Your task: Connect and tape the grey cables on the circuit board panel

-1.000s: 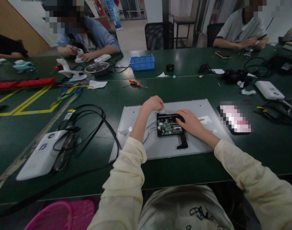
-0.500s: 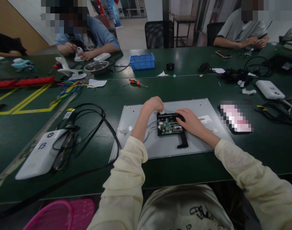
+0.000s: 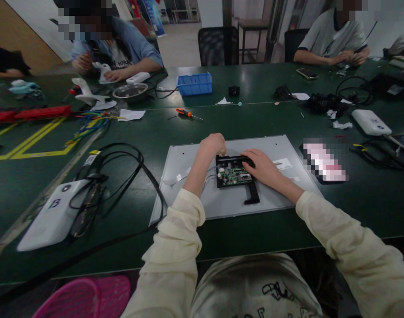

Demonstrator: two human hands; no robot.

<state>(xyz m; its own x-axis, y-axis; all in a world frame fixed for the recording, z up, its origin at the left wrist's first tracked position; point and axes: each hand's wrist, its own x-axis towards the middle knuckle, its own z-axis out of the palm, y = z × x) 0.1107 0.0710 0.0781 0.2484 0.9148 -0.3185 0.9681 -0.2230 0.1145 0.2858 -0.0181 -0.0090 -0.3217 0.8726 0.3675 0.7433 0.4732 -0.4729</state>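
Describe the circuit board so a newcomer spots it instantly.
On the green table, find the pale panel. There, the right hand touches a black frame. The circuit board sits inside it, its green, component-dotted face unlike the black frame or pale panel.

Dim, flat indoor light, faint sheen on green tabletop (image 3: 253, 86), wide-angle stretch at edges, circuit board (image 3: 233, 176) detail apparently soft.

Beyond the green table (image 3: 254, 117), a pale floor (image 3: 183, 42) is seen, with a black chair (image 3: 218, 46) placed near a side table (image 3: 253, 23).
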